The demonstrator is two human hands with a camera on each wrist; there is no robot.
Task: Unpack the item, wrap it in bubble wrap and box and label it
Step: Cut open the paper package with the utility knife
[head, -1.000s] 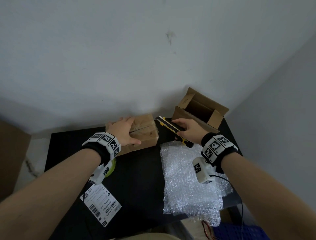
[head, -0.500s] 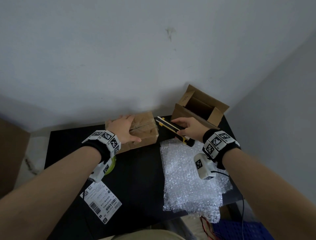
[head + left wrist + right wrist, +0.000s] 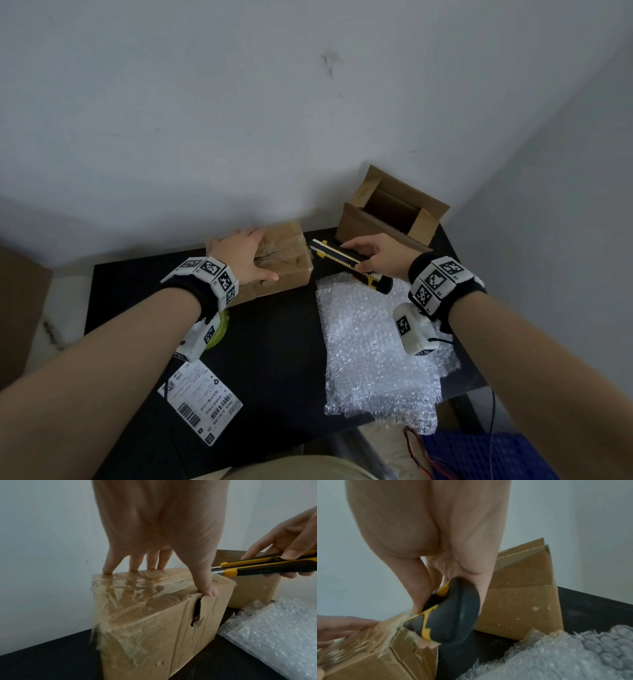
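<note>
A taped brown parcel [image 3: 287,263] [image 3: 154,615] [image 3: 376,655] lies at the back of the black table [image 3: 274,359]. My left hand [image 3: 243,257] [image 3: 159,563] presses down on its top with straight, spread fingers, thumb at the near edge. My right hand [image 3: 376,257] [image 3: 447,595] grips a yellow and black utility knife [image 3: 349,265] [image 3: 264,566] [image 3: 443,614]. Its blade tip is at the parcel's right top edge. An open empty cardboard box [image 3: 390,212] [image 3: 522,601] stands behind my right hand. A bubble wrap sheet [image 3: 380,353] [image 3: 278,635] [image 3: 556,655] lies at the right. A shipping label [image 3: 200,402] lies front left.
A greenish roll [image 3: 219,330], mostly hidden under my left wrist, sits on the table. The grey wall rises right behind the parcel and the box. A blue crate [image 3: 486,455] and a red wire [image 3: 414,452] are below the table's front right corner.
My right hand has brought the knife slightly left, so its tip now meets the parcel's right edge. My left hand stays pressed on the parcel.
</note>
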